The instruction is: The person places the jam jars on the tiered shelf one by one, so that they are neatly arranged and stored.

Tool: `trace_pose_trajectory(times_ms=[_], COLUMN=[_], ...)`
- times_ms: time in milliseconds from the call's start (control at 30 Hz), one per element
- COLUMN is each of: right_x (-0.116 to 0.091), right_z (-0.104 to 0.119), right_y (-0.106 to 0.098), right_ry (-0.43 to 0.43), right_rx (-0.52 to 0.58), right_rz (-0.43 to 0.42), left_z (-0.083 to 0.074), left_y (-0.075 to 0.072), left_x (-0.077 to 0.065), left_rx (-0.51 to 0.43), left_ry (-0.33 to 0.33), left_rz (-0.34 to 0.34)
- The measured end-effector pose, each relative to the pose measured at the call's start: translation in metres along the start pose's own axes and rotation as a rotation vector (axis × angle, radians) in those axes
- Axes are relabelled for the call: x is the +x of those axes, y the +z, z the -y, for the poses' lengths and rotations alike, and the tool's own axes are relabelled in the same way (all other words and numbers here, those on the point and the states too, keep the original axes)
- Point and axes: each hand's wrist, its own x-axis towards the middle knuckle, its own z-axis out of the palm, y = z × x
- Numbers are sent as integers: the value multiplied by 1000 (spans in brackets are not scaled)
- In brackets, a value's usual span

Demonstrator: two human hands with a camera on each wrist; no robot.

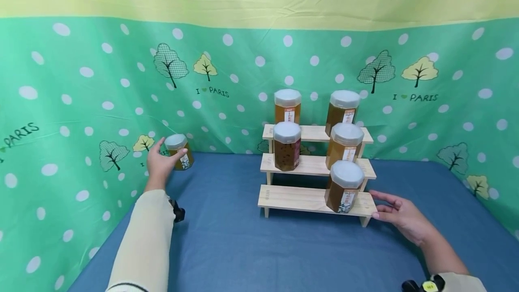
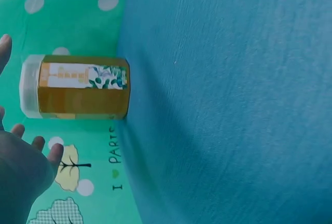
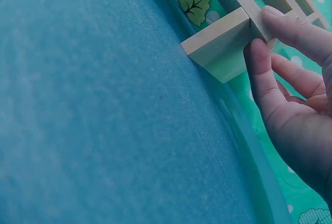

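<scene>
My left hand (image 1: 161, 162) is around a honey-like jar (image 1: 179, 152) with a white lid on the blue cloth at the left. The left wrist view shows the fingers spread and apart from the same jar (image 2: 85, 87), which stands upright with its label showing. At the right, my right hand (image 1: 405, 217) pinches the end of the lowest board of a three-tier wooden stand (image 1: 300, 197). Thumb and finger of the right hand (image 3: 295, 94) meet the corner of that board (image 3: 223, 35) in the right wrist view.
Two jars stand on the top tier, including an amber jar (image 1: 288, 107); two are on the middle tier, including a dark jar (image 1: 287, 148). One jar (image 1: 344, 188) sits at the right of the bottom tier. A green dotted curtain (image 1: 231, 116) hangs behind the blue table (image 1: 227, 238).
</scene>
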Motion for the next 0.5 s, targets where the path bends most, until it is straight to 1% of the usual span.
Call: trace_pose_trajectory(times_ms=[167,300,500], right_x=[0,1,1], right_z=[-2,-2,-1], right_y=[-3,-3,-1], right_ry=[1,2,10], right_rx=[5,-4,2], right_rz=[-5,-9,-14], left_z=[0,2,1], left_y=[1,0,-2], left_x=[6,10,17], left_rx=[13,26,40], left_ry=[-25,-53,-92], left_rz=[23,27,54])
